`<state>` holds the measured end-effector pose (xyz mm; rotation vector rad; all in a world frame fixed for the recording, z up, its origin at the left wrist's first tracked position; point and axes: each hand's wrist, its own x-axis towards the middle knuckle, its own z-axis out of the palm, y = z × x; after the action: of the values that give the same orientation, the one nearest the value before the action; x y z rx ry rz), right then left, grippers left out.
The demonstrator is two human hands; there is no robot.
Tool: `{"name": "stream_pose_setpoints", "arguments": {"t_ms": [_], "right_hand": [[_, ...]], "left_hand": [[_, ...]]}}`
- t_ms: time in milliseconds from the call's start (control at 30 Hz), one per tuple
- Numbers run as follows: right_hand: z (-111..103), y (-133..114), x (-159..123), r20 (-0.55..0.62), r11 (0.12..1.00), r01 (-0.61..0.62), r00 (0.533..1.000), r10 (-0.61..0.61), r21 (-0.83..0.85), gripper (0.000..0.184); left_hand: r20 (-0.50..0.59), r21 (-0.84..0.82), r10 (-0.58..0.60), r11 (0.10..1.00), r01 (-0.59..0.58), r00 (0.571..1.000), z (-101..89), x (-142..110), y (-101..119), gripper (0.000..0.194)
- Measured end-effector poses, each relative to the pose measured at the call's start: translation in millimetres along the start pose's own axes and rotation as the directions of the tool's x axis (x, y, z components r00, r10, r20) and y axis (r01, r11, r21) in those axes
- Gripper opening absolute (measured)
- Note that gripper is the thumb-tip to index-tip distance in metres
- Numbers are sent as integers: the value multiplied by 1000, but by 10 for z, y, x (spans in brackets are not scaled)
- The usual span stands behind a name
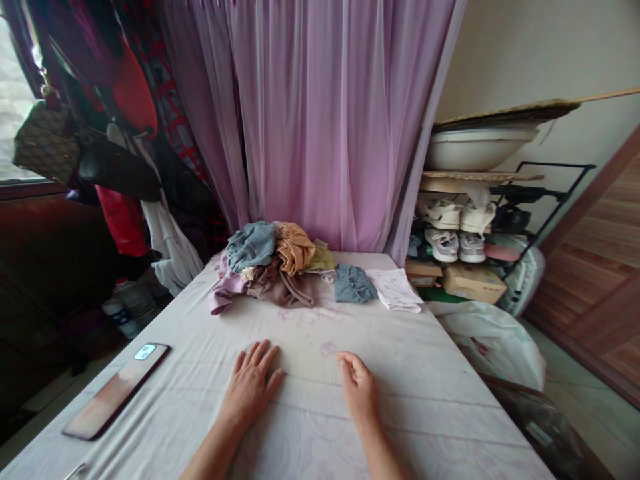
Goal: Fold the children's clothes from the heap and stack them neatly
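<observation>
Item: left hand (pixel 249 385), fingers spread apart, lying flat on a pale sheet (pixel 300 427). Item: right hand (pixel 359 390), fingers loosely curled together, holding nothing. Item: heap of clothes (pixel 273 267), at the sheet's far end, well beyond both hands.

Viewpoint: head camera, worn on the person's head, above and behind the fingers (pixel 257 360);
Facing: forward and down, past the fingers along the sheet-covered table (pixel 400 393), toward the lilac curtain (pixel 320 120);
Nearness: left hand (pixel 250 390) and right hand (pixel 357 393) sit close, low in frame; the clothes pile (pixel 270 267) lies farther off, beyond the fingers;
Coverage: wide; the phone (pixel 115 393) falls left of the fingers, the shoe rack (pixel 450 227) beyond and right of them;
</observation>
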<state>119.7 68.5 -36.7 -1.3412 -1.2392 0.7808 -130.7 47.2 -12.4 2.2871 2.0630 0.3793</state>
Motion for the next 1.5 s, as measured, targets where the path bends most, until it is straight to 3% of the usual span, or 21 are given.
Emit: {"name": "stream_pose_setpoints", "arguments": {"t_ms": [267, 467, 633, 900, 1067, 1267, 1367, 1500], "right_hand": [[-1, 17, 45, -38, 990, -74, 996, 79, 122, 43], [-6, -191, 236, -149, 905, -220, 946, 289, 364, 46], [-70, -245, 360, -73, 816, -271, 932, 355, 510, 50], [-253, -100, 412, 88, 664, -296, 940, 328, 686, 42], [-211, -92, 456, 141, 562, -350, 914, 381, 750, 37], [-185, -36, 471, 162, 439, -356, 893, 420, 825, 31], [-199, 22, 480, 145, 422, -334, 896, 420, 843, 28], [-207, 65, 476, 106, 424, -289, 908, 404, 859, 25]], "left_hand": [[2, 1, -3, 1000, 3, 1000, 6, 10, -3, 50], [-21, -2, 4, 1000, -4, 1000, 16, 13, -2, 50], [8, 11, -3, 1000, 3, 1000, 9, 5, 5, 51], [-9, 7, 82, 997, -82, 997, 117, 113, -109, 52], [-1, 60, 184, 981, -184, 983, 6, 626, -32, 54], [-74, 120, 368, 926, -358, 927, -232, 1690, 326, 49], [-67, 144, 443, 891, -431, 894, -220, 2188, 467, 49], [-9, 250, 534, 820, -515, 846, -125, 2678, 559, 29]]}}
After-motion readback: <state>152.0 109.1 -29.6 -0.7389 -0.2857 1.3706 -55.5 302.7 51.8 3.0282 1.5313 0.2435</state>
